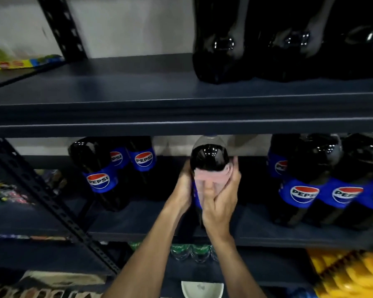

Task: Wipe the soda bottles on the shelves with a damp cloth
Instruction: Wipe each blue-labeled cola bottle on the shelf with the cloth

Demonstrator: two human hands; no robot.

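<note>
Head view: the job looks partway, the left hand (184, 190) with its grip clamped on a dark blue-labelled plastic soda bottle (210, 155) at the dark middle shelf (138, 220), the right hand (221, 203) with its grip pressing a folded pink cloth (211, 176) round it, and the neighbouring bottles (304, 190) likely to follow.

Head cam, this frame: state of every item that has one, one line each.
held bottle: in both hands, base hidden.
cloth: folded, pressed against the held bottle's front.
left hand: grips the held bottle's side.
right hand: holds the cloth on the bottle.
left bottles: standing on the middle shelf, untouched.
right bottles: standing, same shelf, untouched.
top-shelf bottles: standing, only lower parts in view.
</note>
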